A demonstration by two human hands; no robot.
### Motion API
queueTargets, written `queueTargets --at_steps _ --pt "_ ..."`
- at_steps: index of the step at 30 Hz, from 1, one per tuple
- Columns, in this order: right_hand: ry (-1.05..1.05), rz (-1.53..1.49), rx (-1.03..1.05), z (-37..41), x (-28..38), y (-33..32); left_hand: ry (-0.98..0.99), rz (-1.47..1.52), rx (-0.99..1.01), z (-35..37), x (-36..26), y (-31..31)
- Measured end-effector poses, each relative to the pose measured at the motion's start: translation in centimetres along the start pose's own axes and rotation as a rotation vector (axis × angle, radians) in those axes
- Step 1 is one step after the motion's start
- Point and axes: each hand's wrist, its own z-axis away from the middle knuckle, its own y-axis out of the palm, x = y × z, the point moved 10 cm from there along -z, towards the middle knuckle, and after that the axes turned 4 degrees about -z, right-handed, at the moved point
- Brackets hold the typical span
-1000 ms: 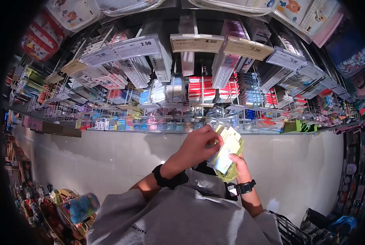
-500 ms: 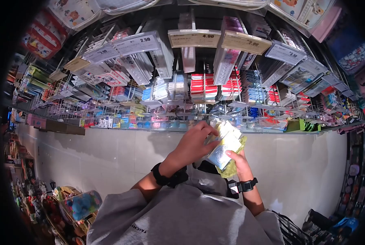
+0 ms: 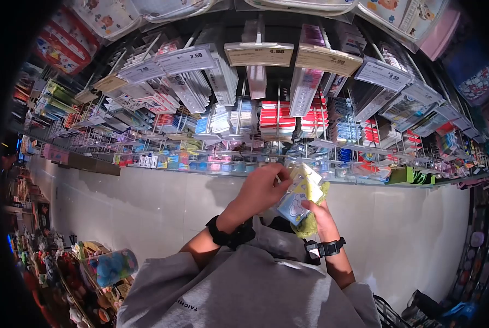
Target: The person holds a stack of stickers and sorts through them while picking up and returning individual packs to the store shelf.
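Several flat packets in clear wrapping (image 3: 298,203), blue and yellow with a white cartoon shape, are held in front of the body. A fuzzy yellow-green item (image 3: 308,225) lies beneath them. My right hand (image 3: 322,217) grips both from the right side, its thumb on top of the packets. At the packets' upper left edge is my left hand (image 3: 260,188), its fingers curled and pinched against the clear wrapping. What exactly sits between those fingertips is too small to tell. Both wrists wear black straps.
Hanging racks with price tags (image 3: 259,54) stretch across the top, holding red packets (image 3: 277,117) and other small goods. A green box (image 3: 411,175) sits at the lower right of the shelf. Plush toys and a blue item in clear wrap (image 3: 112,268) are at the lower left, above pale floor tiles (image 3: 146,213).
The fingers of my left hand have closed from a spread pose into a pinch at the packets. The top packets have shifted, showing more blue and yellow print. The view has moved slightly.
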Motion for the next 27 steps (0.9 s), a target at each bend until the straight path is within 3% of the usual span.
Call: queueTargets --at_steps 1,11,17,20,24,27 --pt "0.012 -0.028 -0.008 0.0 -0.1 -0.2 -0.093 0.107 0.041 -0.1 0.8 0.5" --pt "0.131 -0.104 0.085 -0.5 -0.2 -1.7 -0.18 0.116 -0.077 -0.1 0.1 2.0" --pt "0.297 -0.101 0.066 -1.0 -2.8 -3.6 -0.128 0.226 -0.094 0.2 0.6 2.8" --pt "0.22 -0.237 0.146 -2.2 -3.1 -3.4 -0.313 0.217 -0.12 0.8 2.1 2.1" --pt "0.284 -0.26 0.057 -2.1 -3.7 -4.5 -0.358 0.471 -0.319 1.6 4.7 1.0" --pt "0.267 -0.232 -0.202 -2.4 -4.0 -6.3 -0.366 0.644 -0.449 2.3 7.9 -1.6"
